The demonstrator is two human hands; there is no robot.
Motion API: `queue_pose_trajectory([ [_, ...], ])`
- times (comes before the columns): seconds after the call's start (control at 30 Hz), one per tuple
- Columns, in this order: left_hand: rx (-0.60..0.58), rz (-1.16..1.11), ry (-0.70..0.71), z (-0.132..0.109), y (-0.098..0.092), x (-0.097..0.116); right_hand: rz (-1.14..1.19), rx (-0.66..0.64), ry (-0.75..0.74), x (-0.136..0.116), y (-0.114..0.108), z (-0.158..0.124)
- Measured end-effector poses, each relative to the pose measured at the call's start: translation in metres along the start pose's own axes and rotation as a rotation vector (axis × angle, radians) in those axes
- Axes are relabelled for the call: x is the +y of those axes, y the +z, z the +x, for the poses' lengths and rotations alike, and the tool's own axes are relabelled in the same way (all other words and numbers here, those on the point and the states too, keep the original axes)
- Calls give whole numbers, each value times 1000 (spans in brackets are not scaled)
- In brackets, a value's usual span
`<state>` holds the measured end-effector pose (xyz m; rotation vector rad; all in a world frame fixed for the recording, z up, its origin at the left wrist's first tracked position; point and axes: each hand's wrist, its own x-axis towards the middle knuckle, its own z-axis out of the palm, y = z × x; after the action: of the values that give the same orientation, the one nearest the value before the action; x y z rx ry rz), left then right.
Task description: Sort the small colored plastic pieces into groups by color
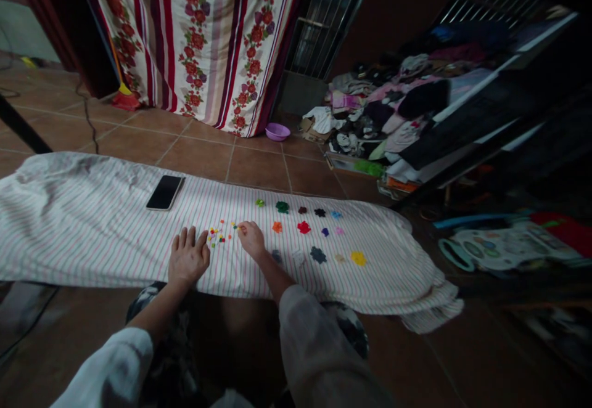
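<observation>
My left hand (189, 259) lies flat on the striped cloth with its fingers stretched out, just left of a loose scatter of tiny coloured pieces (222, 239). These are red, yellow, green, orange and white; they are too small to tell their kind. At the right edge of the scatter, my right hand (252, 239) is pinched closed on a small yellow piece (239, 228). Further right, small piles sorted by colour form rough rows, among them a dark green pile (282, 207), an orange pile (277, 227), a red pile (304, 228), a dark grey pile (317, 254) and a yellow pile (358, 258).
A phone (165, 192) rests on the striped cloth (92, 229) at the left. Beyond, on the tiled floor, are a purple basin (278, 132), a broom (125, 95) and a floral curtain (194, 44). Heaped clothes (393, 106) stand at the back right.
</observation>
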<state>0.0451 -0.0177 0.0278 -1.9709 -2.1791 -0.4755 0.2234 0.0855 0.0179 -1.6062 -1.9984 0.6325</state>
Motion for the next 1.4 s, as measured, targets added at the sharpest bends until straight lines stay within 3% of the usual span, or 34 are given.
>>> queue_pose_trajectory([
  [0.3,6,10,1,-3,4,-2,220,49,54,12,-9,-8],
  [0.6,-15,26,19,-3,0,-2,279,203,53,44,-60,-25],
  [0.8,-14,11,18,-4,0,-1,302,339,32,79,-102,-35],
  [0.97,-33,22,-2,-5,-4,1,281,465,108,116,-133,-48],
  [1.17,-23,54,18,-5,-3,0,102,594,182,161,-170,-70],
  [1.4,-15,38,14,-5,-2,0,-130,658,310,208,-205,-97],
])
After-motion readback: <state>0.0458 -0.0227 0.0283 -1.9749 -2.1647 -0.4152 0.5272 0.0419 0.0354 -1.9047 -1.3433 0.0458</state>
